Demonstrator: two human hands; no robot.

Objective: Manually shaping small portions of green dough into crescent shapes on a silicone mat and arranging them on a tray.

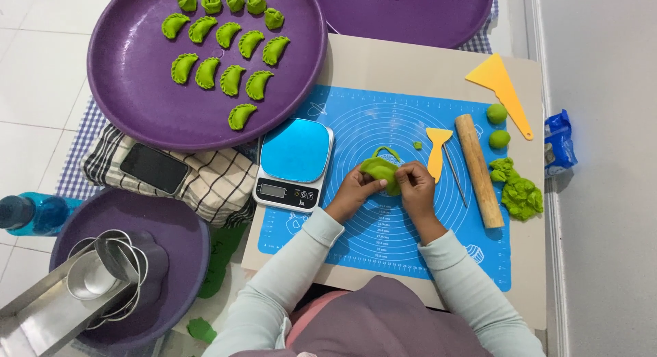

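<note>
Green dough sits pinched between both hands near the middle of the blue mat — left hand and right hand both clamped on it. A rolling pin lies toward the mat's right edge — a scale at its left edge.

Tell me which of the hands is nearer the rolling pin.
Right. The right hand sits just left of the rolling pin, past the yellow scraper; the left hand is farther left, near the scale.

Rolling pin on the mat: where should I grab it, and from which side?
Grip the wooden rolling pin around its bare middle, coming from above. It lies flat, running near to far, with yellow scrapers to its left and green dough to its right.
</note>
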